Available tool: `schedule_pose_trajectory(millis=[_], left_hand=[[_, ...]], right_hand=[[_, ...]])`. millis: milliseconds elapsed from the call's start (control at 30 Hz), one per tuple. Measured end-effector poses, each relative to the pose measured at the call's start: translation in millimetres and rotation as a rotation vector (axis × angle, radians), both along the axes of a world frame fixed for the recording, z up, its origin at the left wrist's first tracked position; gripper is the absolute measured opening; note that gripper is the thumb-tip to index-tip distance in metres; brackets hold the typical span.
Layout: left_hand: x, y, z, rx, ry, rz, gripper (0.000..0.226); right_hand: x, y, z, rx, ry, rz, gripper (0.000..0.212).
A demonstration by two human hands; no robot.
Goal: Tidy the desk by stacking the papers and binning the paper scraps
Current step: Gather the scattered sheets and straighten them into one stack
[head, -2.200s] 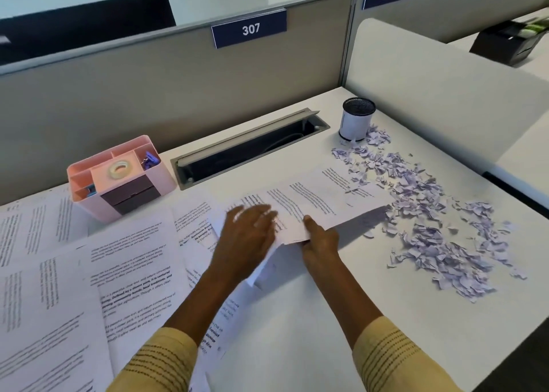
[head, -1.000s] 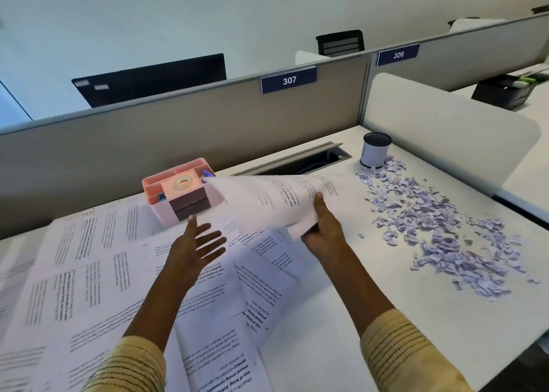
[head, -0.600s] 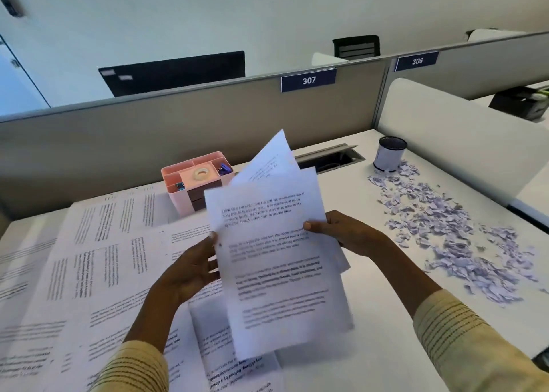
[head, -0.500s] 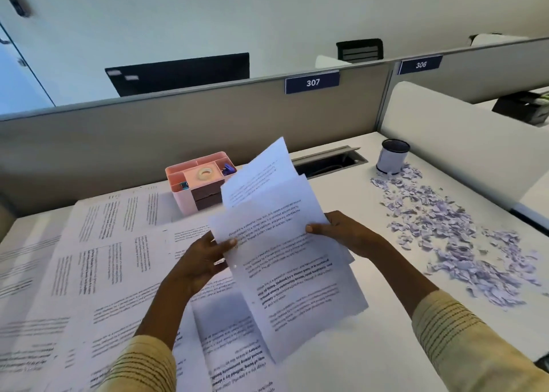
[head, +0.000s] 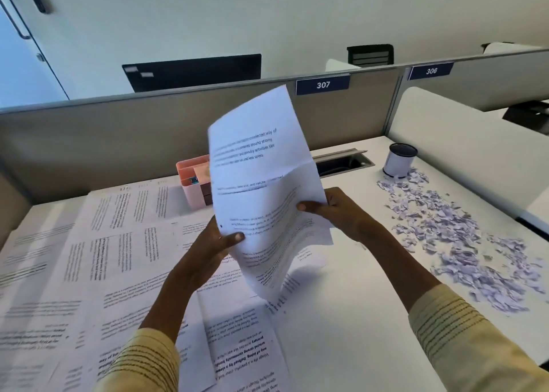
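Note:
I hold a few printed sheets (head: 261, 183) upright above the middle of the white desk (head: 341, 332). My left hand (head: 208, 252) pinches their lower left edge, and my right hand (head: 338, 213) grips their right edge. Many more printed papers (head: 89, 267) lie spread flat over the desk's left half and under my left arm. A wide scatter of pale paper scraps (head: 451, 231) covers the right side of the desk. Behind the scraps, at the back right, stands a small white mesh-topped bin (head: 399, 161).
A pink desk organiser (head: 193, 180) stands at the back, partly hidden by the held sheets. An open cable slot (head: 341, 163) runs along the back edge. Grey partition panels (head: 118, 136) close the desk at the back, and a white divider (head: 475, 154) on the right.
Both hands lifted the sheets off the desk and swung them from flat to upright. Since half a second ago the sheets have risen higher and closed together.

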State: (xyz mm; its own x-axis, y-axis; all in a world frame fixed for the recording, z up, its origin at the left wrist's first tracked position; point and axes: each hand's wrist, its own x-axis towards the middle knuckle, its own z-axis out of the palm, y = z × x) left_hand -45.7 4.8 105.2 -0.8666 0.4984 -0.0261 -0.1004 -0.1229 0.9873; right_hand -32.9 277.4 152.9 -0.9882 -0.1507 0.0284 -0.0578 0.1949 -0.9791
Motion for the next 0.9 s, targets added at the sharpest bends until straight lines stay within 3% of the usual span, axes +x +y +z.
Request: schedule_pose_trajectory(millis=[100, 233, 333, 600, 767, 900], left_hand=[[4.9, -3.2, 9.7, 0.073, 0.022, 0.079, 0.084], [4.9, -6.4, 26.7, 0.082, 0.141, 0.303, 0.049], [10.7, -7.2, 33.4, -0.008, 0.162, 0.387, 0.031], [31.7, -16.4, -11.7, -0.375, 0.199, 0.461, 0.042], [35.1, -15.6, -16.6, -0.227, 0.138, 0.566, 0.030], [21.6, -35.7, -11.1, -0.236, 0.127, 0.763, 0.010]], right_hand=[[-2.6, -2.7, -3.9, -0.055, 0.008, -0.058, 0.013], [-2.9, -8.6, -12.0, -0.081, 0.040, -0.123, 0.040], [-2.1, -18.3, -16.8, -0.130, 0.066, -0.138, 0.040], [3.2, -38.1, -50.8, -0.123, -0.028, -0.195, 0.026], [1.2, -51.0, -60.6, -0.050, -0.063, -0.201, 0.031], [-7.2, -48.6, -46.4, -0.024, -0.041, -0.076, 0.037]])
